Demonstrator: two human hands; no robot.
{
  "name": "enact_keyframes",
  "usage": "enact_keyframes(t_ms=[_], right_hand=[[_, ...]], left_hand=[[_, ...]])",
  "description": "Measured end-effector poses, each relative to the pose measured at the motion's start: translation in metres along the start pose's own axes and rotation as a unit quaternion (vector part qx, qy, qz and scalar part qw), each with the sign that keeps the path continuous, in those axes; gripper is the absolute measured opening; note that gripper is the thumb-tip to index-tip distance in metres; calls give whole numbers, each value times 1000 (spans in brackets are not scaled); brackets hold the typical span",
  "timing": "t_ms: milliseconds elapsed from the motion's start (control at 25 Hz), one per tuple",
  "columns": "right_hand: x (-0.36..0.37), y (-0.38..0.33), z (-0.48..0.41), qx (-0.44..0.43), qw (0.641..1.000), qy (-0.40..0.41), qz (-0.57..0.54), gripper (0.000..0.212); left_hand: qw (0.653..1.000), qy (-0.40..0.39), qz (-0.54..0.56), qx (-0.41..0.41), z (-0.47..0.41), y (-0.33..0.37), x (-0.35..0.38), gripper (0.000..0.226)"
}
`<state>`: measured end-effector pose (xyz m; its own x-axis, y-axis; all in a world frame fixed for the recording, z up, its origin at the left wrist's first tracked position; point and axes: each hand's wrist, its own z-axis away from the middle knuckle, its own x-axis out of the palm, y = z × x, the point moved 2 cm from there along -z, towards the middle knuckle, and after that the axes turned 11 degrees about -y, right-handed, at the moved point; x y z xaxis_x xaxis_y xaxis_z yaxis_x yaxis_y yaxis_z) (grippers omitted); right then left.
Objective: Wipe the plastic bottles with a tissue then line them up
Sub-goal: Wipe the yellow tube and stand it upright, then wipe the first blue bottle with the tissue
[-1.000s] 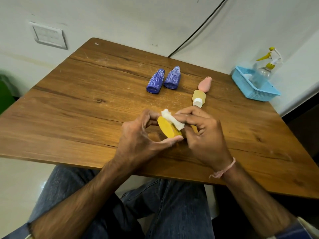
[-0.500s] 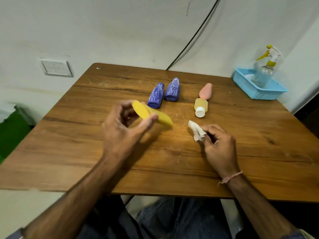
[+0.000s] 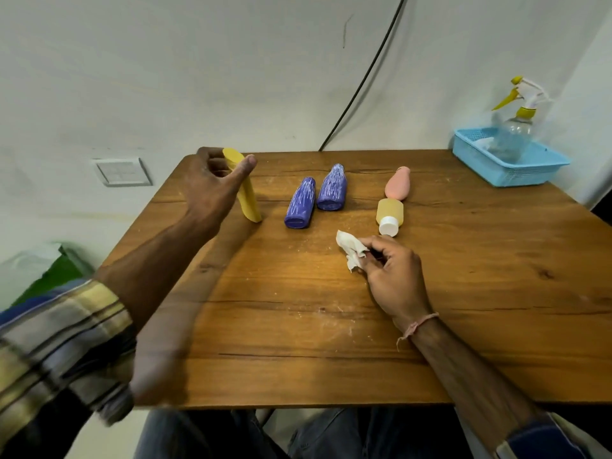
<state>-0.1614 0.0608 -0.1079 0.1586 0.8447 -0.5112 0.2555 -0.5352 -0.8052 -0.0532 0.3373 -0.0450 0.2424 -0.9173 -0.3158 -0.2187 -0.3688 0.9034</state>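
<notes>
The hands, joined a second ago at the yellow bottle with the tissue rubbing it, have parted. The left hand point(image 3: 212, 187) has carried the yellow bottle point(image 3: 247, 197) up and away to the far left, which I read as wiping done on that one and lining up begun. That hand grips the bottle's upper end, fingers curled behind it and thumb across the front; the bottle hangs tilted, its lower end at or just touching the table point(image 3: 298, 326). Just right of the left hand lie two purple bottles point(image 3: 300, 203) side by side, likely the row it is joining. Between the hands, nearer the right one, the crumpled tissue point(image 3: 349, 250) sticks out from the right hand point(image 3: 394, 276), pinched between thumb and fingertips, the other fingers curled in, the hand resting low on the wood. Just beyond its knuckles lies a pale bottle with a white cap point(image 3: 390, 212), and past that, end to end, a pink bottle point(image 3: 398, 183); these probably wait their turn. Far right of the right hand sits a blue basket point(image 3: 516, 173) holding a spray bottle point(image 3: 516, 127).
</notes>
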Motion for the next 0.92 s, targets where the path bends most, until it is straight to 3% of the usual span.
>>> enact_keyframes(t_ms=[280,760,840,920], right_hand=[[-1,5,-5,35,997,-16,-71,26],[-1,7,-5,65,990,-23,-127,28],[-2,8,-5,66,988,-18,-139,28],[-2,7,-5,67,985,-13,-156,26]], left_hand=[[993,-76,-87,-8,-30,-10,23,73],[991,-83,-88,-58,-16,-26,21,88],[993,-33,-103,-50,-9,-28,21,97],[992,47,-112,32,12,-26,23,90]])
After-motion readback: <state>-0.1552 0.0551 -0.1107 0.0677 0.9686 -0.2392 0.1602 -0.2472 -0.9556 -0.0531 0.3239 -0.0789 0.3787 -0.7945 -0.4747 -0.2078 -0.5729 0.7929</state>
